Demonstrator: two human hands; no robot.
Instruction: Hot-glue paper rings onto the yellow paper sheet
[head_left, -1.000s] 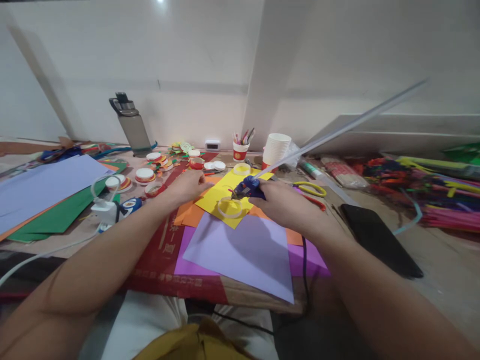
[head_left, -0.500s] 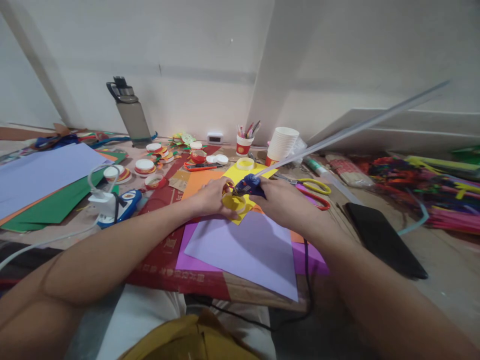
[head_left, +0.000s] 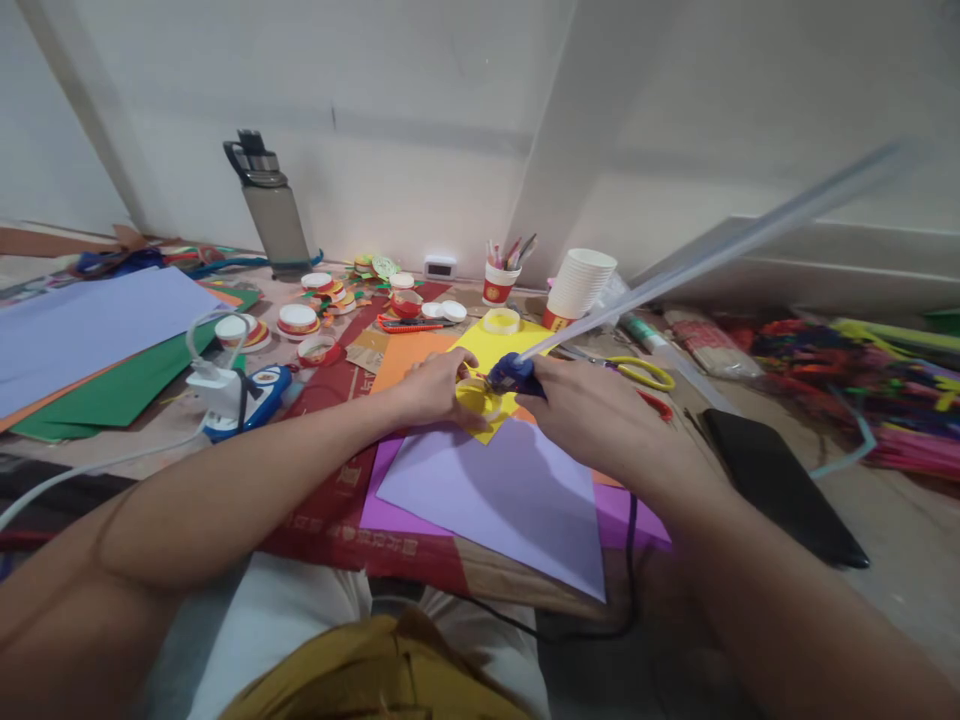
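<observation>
My right hand (head_left: 577,395) is wrapped round a blue hot glue gun (head_left: 514,374). From the gun's back end a long clear glue stick (head_left: 675,280) slants up to the right, its far end blurred. With bent fingers my left hand (head_left: 439,388) grips a small round yellow piece with a pale rim (head_left: 478,398). The gun's nozzle is at the inner edge of this piece; whether it touches cannot be made out. Beneath both hands lie a yellow sheet (head_left: 480,350) and a lilac sheet (head_left: 499,495).
Scissors with yellow and red handles (head_left: 641,373) and a black phone-like slab (head_left: 780,485) lie to the right. Stacked paper cups (head_left: 581,285), a pen cup (head_left: 499,285) and a water bottle (head_left: 275,215) stand behind. A power strip (head_left: 251,400) sits left. The gun's black cord (head_left: 630,560) hangs over the table edge.
The whole view has shifted slightly, so things appear a little further right. The glue gun has tilted a bit, and its stick's far end is blurred. Both hands keep their holds.
</observation>
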